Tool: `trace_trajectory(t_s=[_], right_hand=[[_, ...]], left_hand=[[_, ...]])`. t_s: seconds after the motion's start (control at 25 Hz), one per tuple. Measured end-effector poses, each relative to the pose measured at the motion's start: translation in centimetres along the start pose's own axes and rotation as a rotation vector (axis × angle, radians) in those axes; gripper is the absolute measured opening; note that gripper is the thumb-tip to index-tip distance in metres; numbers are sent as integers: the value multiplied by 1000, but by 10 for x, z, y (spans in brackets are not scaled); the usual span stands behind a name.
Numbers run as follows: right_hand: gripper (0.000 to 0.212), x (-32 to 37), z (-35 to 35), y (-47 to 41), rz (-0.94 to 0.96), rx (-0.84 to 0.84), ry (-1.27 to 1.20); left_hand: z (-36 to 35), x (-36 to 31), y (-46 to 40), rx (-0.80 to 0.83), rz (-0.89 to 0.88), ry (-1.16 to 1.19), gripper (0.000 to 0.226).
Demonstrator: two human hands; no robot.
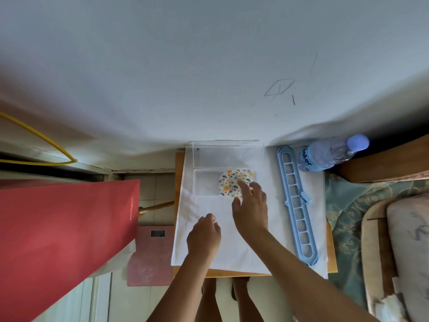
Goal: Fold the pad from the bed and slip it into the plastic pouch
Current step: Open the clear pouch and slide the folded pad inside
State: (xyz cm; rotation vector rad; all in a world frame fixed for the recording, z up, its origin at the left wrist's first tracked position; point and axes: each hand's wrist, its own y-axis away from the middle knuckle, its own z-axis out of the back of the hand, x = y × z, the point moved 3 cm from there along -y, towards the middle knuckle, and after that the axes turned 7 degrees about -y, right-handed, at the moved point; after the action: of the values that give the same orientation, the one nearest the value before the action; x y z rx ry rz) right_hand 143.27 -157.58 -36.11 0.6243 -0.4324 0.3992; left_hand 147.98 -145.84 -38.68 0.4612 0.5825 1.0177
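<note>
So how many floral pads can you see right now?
1: the floral pad lies at the clear pouch, under the right hand's fingertips. Others may be hidden.

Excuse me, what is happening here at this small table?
A person works over a white cloth on the table. The right hand touches a floral pad lying at a clear plastic pouch. The left hand rests closed on the cloth. Whether the pad is inside yet, I cannot tell.

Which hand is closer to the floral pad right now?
Right. The right hand has fingers on the floral pad; the left hand, curled, sits nearer the person, apart from it.
</note>
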Motion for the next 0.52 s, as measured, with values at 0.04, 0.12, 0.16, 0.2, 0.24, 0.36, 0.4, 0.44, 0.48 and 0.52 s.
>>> trace_trajectory(t_s=[0.04, 0.12, 0.16, 0.2, 0.24, 0.36, 0.4, 0.44, 0.48, 0.52], right_hand=[[46, 0, -3, -2, 204, 37, 214], [48, -4, -11, -13, 330, 171, 413], [50, -7, -15, -18, 328, 226, 460], [53, -10, -18, -23, 319, 269, 488], [56, -13, -21, -27, 317, 311, 509], [63, -21, -27, -34, 267, 449, 509], [65, -22, -26, -37, 250, 475, 495], [65, -23, -24, -39, 238, 493, 480], [64, -22, -22, -41, 231, 510, 471], [63, -20, -19, -43, 229, 529, 476]], left_hand=[[-1, -1, 1, 1, -13, -16, 25], [-3, -1, 2, 7, -38, -42, 27], [-4, -1, 2, 12, -47, -56, 27], [-4, 0, 2, 14, -57, -70, 28], [-5, 0, 3, 18, -67, -83, 28], [-5, 2, 2, 28, -76, -103, 30], [-5, 3, 1, 27, -77, -103, 30], [-5, 3, 1, 26, -77, -102, 30], [-5, 3, 2, 25, -79, -104, 31], [-5, 2, 2, 25, -83, -107, 31]])
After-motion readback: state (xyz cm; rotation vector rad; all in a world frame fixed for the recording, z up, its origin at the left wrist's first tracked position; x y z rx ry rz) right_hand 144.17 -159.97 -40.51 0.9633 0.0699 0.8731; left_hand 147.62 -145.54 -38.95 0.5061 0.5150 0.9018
